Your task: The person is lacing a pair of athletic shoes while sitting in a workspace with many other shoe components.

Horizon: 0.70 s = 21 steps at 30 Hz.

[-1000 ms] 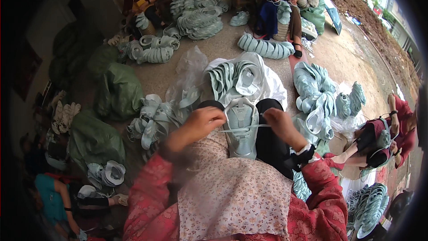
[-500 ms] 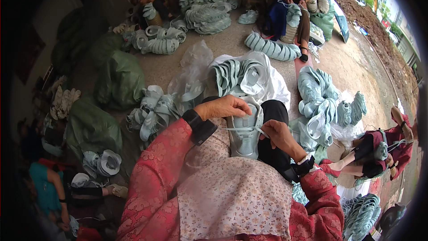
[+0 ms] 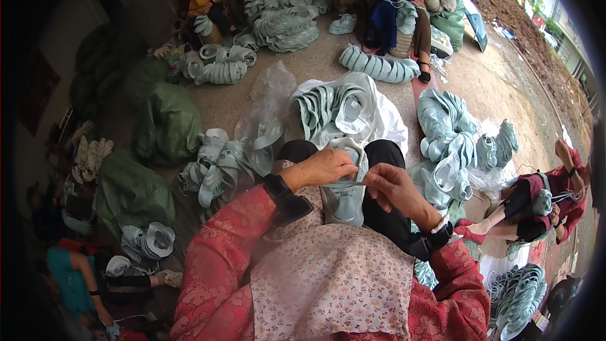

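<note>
A pale grey-green shoe upper [image 3: 344, 207] with a mesh front stands between my knees, its toe toward me. My left hand [image 3: 323, 167] lies across its left side, fingers bent and closed over the lacing area, the thumb mostly hidden. On the right of the upper, my right hand [image 3: 396, 191] pinches a light shoelace [image 3: 346, 184] between thumb and forefinger. The lace runs taut and nearly level across the upper from beneath my left hand. A floral apron [image 3: 331, 278] covers my lap.
Just beyond my knees, stacked shoe uppers [image 3: 314, 110] rest on a white sack [image 3: 392, 123]. More bundles [image 3: 445, 126] lie to the right, others [image 3: 221, 161] to the left beside green sacks [image 3: 167, 123]. Several people sit around, one person [image 3: 404, 6] at the far side handling an upper.
My right hand has moved slightly up and left, to the upper's edge. The lace loops seen over the upper are now a single taut strand. My left hand has settled lower over it.
</note>
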{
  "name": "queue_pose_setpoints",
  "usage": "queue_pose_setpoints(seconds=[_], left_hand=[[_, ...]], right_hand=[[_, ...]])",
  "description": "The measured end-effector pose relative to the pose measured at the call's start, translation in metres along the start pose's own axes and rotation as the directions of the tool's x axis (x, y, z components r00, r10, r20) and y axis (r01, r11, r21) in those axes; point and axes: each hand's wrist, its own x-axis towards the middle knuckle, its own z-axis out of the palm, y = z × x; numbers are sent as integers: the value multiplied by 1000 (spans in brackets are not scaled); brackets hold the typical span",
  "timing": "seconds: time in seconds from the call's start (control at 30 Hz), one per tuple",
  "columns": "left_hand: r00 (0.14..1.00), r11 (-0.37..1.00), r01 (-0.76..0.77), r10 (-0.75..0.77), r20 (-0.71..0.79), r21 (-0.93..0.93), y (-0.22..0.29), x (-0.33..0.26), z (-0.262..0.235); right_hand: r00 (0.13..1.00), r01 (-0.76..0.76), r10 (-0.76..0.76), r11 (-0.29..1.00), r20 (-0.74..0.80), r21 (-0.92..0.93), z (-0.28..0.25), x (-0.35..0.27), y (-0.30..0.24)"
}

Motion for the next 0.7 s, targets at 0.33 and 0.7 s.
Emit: queue_pose_setpoints(seconds=[0.33,0.7], left_hand=[[999,960,50,-48,-14,275,7,-2,22],[987,899,157,-126,-102,408,9,-3,40]], right_hand=[[749,513,-191,773,635,-373,45,-47,-35],[760,528,-172,726,626,-441,44,-57,-39]])
